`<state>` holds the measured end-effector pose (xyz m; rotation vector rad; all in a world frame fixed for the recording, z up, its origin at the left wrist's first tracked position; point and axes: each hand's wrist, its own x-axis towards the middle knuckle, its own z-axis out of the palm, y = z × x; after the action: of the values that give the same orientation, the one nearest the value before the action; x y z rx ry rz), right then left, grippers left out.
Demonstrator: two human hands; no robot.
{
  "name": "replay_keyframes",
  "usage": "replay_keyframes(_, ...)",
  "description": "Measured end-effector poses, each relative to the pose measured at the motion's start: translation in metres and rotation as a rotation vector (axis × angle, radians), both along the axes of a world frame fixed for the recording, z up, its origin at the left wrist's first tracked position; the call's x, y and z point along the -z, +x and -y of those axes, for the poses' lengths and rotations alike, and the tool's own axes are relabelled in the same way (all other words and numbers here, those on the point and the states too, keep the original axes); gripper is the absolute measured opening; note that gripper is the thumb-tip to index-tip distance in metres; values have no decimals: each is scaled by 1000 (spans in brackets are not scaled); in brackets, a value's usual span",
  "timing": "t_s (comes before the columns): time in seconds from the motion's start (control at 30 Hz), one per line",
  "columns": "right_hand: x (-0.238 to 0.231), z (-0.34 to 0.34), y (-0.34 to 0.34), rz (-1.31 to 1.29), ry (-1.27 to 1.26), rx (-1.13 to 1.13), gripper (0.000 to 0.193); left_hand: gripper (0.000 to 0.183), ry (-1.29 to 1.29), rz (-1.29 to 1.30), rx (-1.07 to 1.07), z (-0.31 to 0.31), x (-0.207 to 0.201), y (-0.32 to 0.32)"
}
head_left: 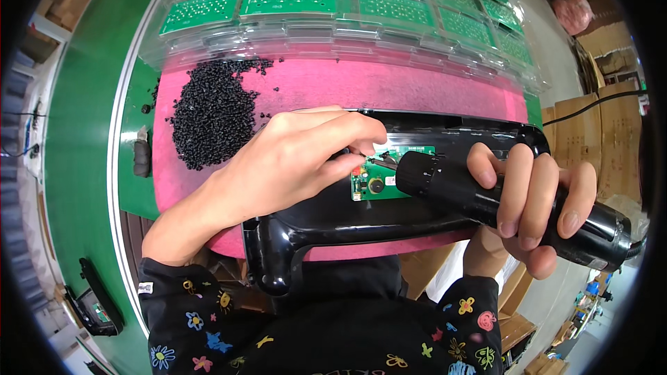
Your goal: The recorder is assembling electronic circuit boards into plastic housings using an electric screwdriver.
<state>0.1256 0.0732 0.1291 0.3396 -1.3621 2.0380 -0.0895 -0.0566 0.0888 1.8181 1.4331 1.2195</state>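
Note:
My right hand (531, 198) wraps round a black electric screwdriver (451, 189), which lies nearly level and points left. Its bit reaches over a small green circuit board (399, 193), close to the fingertips of my left hand (295, 156). The left thumb and index finger come together in a pinch at the board's upper left part; what lies between them is hidden. Under both hands is a glossy black plastic housing (333, 219) with the board inside it. Left of the housing spreads a heap of small black screws (214, 117).
A pink mat (417, 73) covers the work surface. Behind it stand stacked clear trays (299, 38) of green circuit boards. A dark lump (142, 156) sits left of the mat. Farther left, another black housing (97, 305) rests on a green surface (83, 167). Cardboard boxes (583, 118) stand at right.

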Motion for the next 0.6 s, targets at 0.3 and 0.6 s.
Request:
replay_keyframes(0.3, -16, -16, 20, 100, 80, 254, 40, 25, 3, -63, -23, -2, -1, -3)
replay_keyframes(0.6, -14, -12, 12, 288, 24, 478, 40, 23, -56, -111, 14, 0, -4, 0)
